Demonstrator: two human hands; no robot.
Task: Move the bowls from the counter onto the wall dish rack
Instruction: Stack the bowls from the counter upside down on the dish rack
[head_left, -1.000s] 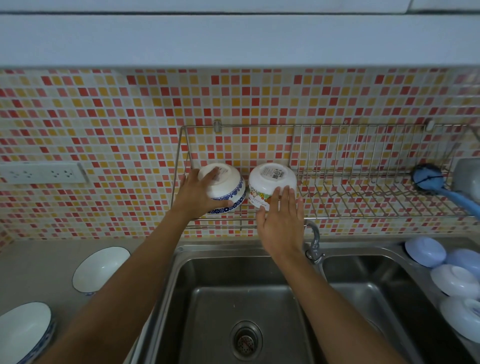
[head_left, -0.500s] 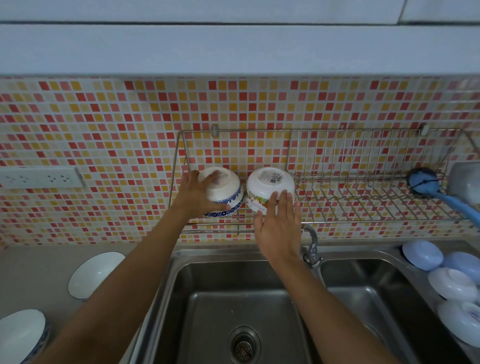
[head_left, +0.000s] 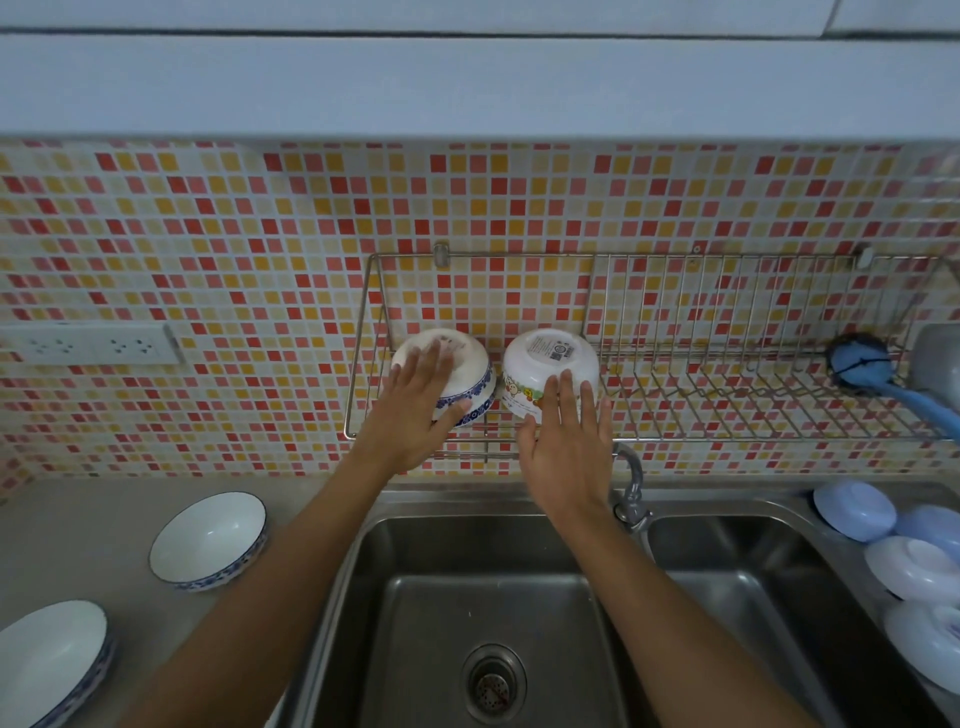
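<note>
Two bowls (head_left: 548, 371) sit upturned on the rack (head_left: 727, 364); my left hand (head_left: 415, 410) and right hand (head_left: 569, 447) rest flat, fingers spread. Two more bowls (head_left: 208, 540) wait on the counter (head_left: 78, 535) at eight o'clock.

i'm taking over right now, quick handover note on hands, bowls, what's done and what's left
Left hand: open, fingers resting on the blue-patterned bowl, no closed grip.
Right hand: open, fingertips at the white cartoon-print bowl.
Both bowls sit upside down, side by side, at the left end of the wall dish rack.
Done: those two racked.
Left: two blue-rimmed bowls on the counter, one nearer the sink, one at the left edge.
</note>
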